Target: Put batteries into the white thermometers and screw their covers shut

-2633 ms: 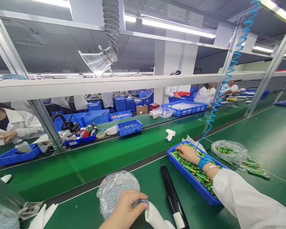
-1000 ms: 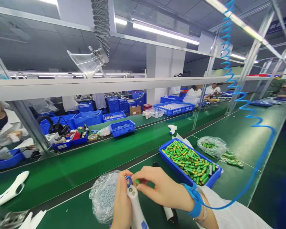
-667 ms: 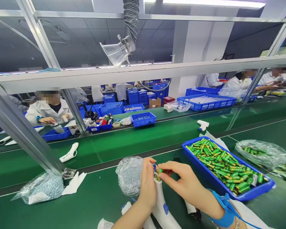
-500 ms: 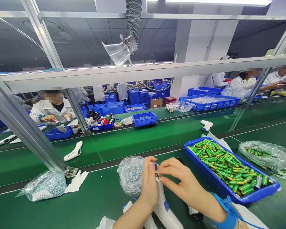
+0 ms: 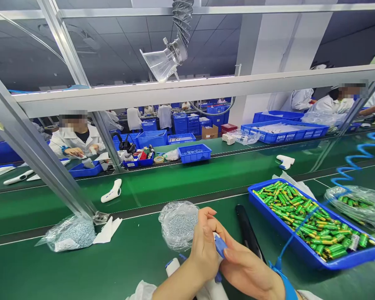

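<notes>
While left hand and right hand fingers grip one thermometer | one battery tray | two screw bags

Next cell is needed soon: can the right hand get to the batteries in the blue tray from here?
Probably yes. The blue tray of batteries lies open just right of the right hand; only the black tool lies between, lying flat.

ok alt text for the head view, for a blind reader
The left hand and right hand grip a white handheld thermometer, right thumb on its blue cover. A blue tray of green batteries sits to the right; a clear bag of small metal parts lies behind.
</notes>
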Demonstrator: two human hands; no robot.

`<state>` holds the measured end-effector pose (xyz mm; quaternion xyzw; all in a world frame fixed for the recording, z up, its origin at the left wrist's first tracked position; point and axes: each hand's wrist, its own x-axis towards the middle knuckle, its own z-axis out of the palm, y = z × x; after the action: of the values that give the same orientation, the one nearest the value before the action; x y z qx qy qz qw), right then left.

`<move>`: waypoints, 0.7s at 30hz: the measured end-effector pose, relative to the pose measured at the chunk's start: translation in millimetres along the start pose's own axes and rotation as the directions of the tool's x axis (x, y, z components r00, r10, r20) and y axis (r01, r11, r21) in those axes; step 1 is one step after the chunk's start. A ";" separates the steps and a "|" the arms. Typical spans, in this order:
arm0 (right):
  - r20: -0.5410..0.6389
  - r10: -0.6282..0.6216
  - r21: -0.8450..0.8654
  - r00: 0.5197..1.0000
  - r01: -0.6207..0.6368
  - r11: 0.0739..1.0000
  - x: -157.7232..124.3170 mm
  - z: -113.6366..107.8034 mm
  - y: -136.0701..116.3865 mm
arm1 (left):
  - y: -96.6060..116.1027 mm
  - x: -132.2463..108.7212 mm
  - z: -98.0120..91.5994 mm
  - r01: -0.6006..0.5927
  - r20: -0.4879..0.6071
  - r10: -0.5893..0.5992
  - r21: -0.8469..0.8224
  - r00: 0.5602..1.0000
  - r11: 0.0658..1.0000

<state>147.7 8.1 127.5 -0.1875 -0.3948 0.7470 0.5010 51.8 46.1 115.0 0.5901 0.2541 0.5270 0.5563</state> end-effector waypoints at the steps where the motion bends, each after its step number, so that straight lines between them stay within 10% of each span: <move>1: 0.036 -0.014 0.027 0.999 0.013 1.000 -0.3 -1.5 0.7 | 0.3 -0.4 -0.4 -0.003 -0.005 0.003 -0.002 1.000 1.000; 9: -0.220 -0.069 -0.252 0.973 0.011 0.968 5.0 -2.3 16.2 | -7.2 0.9 -3.6 -0.084 -0.121 0.090 0.057 0.989 0.995; 13: -0.247 -0.266 -0.714 0.932 0.011 0.700 29.9 -13.0 4.8 | -18.9 12.2 -15.7 -0.165 -0.259 0.236 0.270 0.936 0.949; 21: -0.444 -0.461 -0.653 0.768 0.075 0.754 99.4 -78.5 -63.5 | -48.4 58.4 -136.6 0.178 -0.299 0.160 0.837 0.941 0.518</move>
<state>196.4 140.7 139.9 -0.4924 -0.4618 0.4033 0.6177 -39.6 163.2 66.2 0.6851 0.5745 0.4240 0.1445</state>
